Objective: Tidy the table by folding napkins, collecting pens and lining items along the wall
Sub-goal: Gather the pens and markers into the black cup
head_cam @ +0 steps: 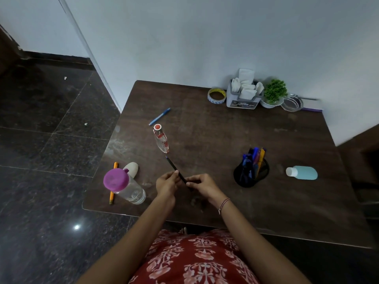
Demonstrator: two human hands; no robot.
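Both hands hold one dark pen (173,166) over the front middle of the brown table (225,130); its blue tip points up and to the left. My left hand (167,184) pinches its middle and my right hand (202,184) grips its lower end. A black mesh pen cup (250,173) with several pens stands to the right. A blue pen (159,116) lies at the far left, and a yellow pencil (113,182) lies behind the purple-capped bottle (123,186). Folded white napkins fill a grey holder (244,93) at the wall.
A small clear bottle with a red cap (161,138) stands just beyond the pen tip. A white oval object (131,169), a teal bottle lying down (302,172), a tape roll (216,95), a potted plant (273,93) and a steel bowl (292,103) are also on the table.
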